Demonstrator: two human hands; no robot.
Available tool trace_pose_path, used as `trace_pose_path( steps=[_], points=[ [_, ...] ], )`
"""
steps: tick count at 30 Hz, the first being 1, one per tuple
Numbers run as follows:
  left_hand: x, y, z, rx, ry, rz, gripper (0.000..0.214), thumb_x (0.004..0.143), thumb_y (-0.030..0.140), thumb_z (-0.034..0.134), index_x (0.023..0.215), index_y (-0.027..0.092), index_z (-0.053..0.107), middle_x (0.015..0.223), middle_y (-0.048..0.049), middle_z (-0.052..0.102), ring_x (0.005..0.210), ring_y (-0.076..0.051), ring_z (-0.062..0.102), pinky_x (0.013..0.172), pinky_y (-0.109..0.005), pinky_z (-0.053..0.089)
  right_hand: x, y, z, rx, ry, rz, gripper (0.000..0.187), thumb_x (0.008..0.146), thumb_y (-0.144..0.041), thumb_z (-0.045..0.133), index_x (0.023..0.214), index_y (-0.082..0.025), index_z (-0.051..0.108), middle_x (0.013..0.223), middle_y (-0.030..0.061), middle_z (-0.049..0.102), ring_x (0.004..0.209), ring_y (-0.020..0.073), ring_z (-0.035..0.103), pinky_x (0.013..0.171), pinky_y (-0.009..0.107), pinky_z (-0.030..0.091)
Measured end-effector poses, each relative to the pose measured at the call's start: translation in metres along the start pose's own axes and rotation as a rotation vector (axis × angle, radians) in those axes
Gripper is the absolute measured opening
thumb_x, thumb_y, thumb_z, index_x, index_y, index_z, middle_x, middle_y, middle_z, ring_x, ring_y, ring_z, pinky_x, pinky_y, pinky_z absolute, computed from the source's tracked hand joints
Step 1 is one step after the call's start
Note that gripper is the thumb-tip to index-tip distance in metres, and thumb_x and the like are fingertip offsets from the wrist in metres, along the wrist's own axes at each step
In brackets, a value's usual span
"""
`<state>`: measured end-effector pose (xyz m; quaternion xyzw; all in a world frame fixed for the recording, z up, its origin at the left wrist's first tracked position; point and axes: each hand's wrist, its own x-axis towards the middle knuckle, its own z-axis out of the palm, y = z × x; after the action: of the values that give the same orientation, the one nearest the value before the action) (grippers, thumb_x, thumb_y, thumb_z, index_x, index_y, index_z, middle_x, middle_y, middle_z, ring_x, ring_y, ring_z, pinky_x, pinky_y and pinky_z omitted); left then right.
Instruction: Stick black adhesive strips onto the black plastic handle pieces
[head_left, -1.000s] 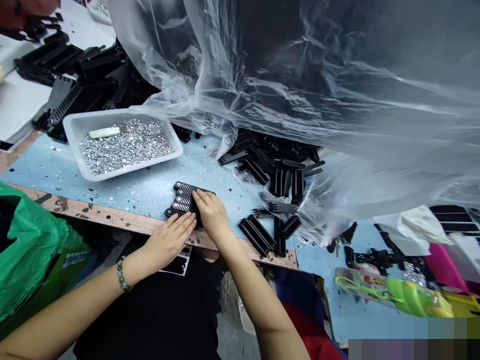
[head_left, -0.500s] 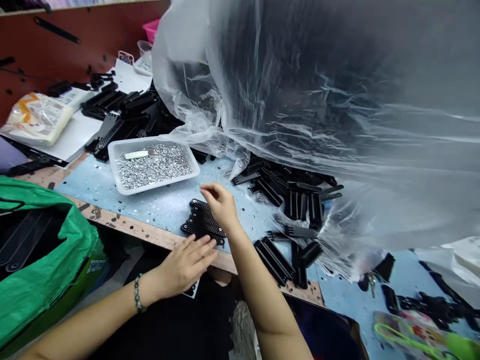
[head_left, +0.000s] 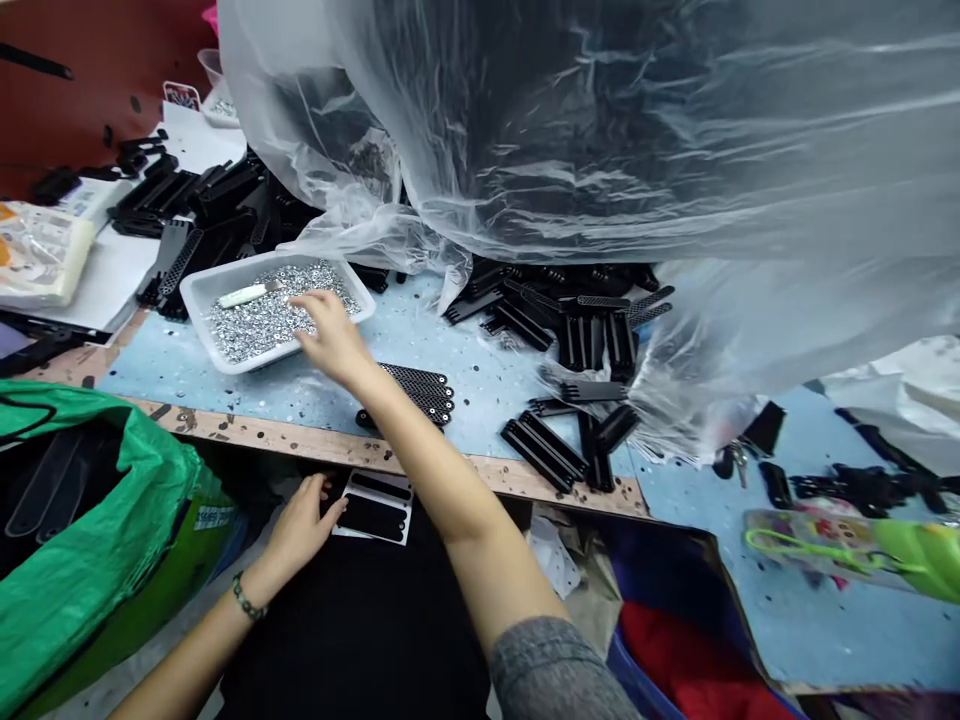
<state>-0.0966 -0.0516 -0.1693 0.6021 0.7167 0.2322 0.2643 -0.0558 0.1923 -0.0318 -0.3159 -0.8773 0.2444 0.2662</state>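
Observation:
My right hand point(head_left: 328, 332) reaches across the table to the near rim of a white tray point(head_left: 196, 292) filled with small silver washers point(head_left: 259, 318); its fingers are spread over the washers with nothing in them. A row of black perforated strips point(head_left: 421, 388) lies on the blue table top just right of my forearm. My left hand point(head_left: 301, 520) is down below the table edge on my lap, its fingers resting on a white sheet with black stickers point(head_left: 375, 506).
A huge clear plastic bag point(head_left: 600, 150) of black parts covers the back of the table. Loose black parts point(head_left: 570, 340) spill from it. More black parts point(head_left: 195, 200) are stacked behind the tray. A green bag point(head_left: 82, 520) stands at my left. A white-handled tool point(head_left: 241, 294) lies in the tray.
My right hand has left the black strips and moved left to the washer tray. My left hand has dropped from the table edge down to the sticker sheet on my lap.

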Motion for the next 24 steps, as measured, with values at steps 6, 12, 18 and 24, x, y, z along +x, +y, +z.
trace_pose_path(
  steps=[6,12,18,24],
  points=[
    [0.016,0.014,0.012,-0.002,-0.217,-0.142,0.042,0.084,0.044,0.058,0.109,0.011,0.058,0.099,-0.0146,0.063,0.099,-0.029,0.060,0.089,-0.042,0.048,-0.131,0.035,-0.083,-0.198,0.365,0.129,0.027,0.099,-0.021,0.040,0.106,-0.016,0.065,0.098,0.0094,0.066,0.095,0.0193,0.061,0.088,0.035,0.050],
    [0.026,0.021,0.011,-0.207,-0.322,-0.235,0.024,0.081,0.031,0.058,0.095,0.011,0.060,0.089,-0.0123,0.065,0.087,-0.026,0.062,0.081,-0.036,0.048,-0.193,0.062,-0.059,-0.413,0.048,0.187,0.027,0.094,-0.013,0.045,0.109,-0.015,0.068,0.107,0.0121,0.068,0.097,0.0238,0.060,0.088,0.040,0.049],
    [0.015,0.023,-0.001,-0.684,-0.511,-0.243,0.044,0.084,0.047,0.055,0.109,0.011,0.060,0.112,-0.0106,0.068,0.101,-0.021,0.066,0.087,-0.030,0.052,-0.140,0.036,-0.062,-0.018,0.147,0.190,0.011,0.089,-0.017,0.054,0.093,-0.017,0.065,0.093,0.0067,0.065,0.087,0.0181,0.061,0.080,0.033,0.052],
    [-0.003,0.021,-0.012,-0.922,-0.466,-0.306,0.048,0.080,0.050,0.065,0.107,0.011,0.063,0.110,-0.0098,0.068,0.099,-0.021,0.065,0.090,-0.031,0.050,-0.115,-0.030,-0.057,0.118,0.207,-0.178,0.029,0.093,-0.014,0.048,0.120,-0.017,0.058,0.118,0.0089,0.061,0.115,0.0178,0.056,0.097,0.034,0.049]
  ],
)
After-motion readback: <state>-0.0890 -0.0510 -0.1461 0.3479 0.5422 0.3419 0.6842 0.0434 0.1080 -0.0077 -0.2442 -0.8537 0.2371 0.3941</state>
